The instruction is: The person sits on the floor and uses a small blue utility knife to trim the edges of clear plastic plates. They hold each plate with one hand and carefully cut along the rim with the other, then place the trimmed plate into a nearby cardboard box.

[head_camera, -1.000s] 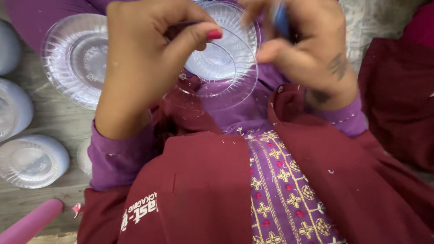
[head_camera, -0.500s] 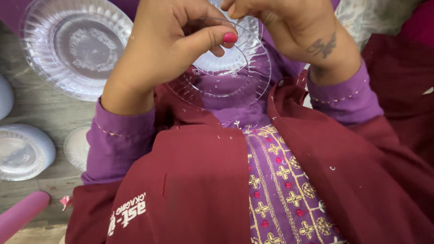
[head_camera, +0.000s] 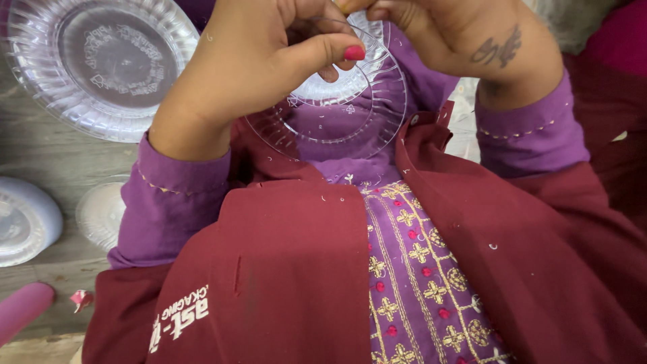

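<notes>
My left hand (head_camera: 259,57) grips the upper left rim of a clear ribbed plastic plate (head_camera: 337,111), thumb pressed over its edge. The plate is tilted toward me, above my lap. At the top of the frame my right hand (head_camera: 465,37) has its fingers curled at the plate's upper edge; its fingertips are cut off, so what they pinch cannot be made out. I wear purple sleeves, a maroon jacket and a purple embroidered top.
A larger clear plastic plate (head_camera: 101,67) lies on the wooden surface at upper left. A white lid-like dish (head_camera: 23,219) and a small clear cup (head_camera: 101,212) sit at the left. A pink cylinder (head_camera: 20,313) pokes in at lower left.
The view has slid downward, so both hands and the plate sit higher in the frame. The blue object seen in my right hand a second ago is out of view.
</notes>
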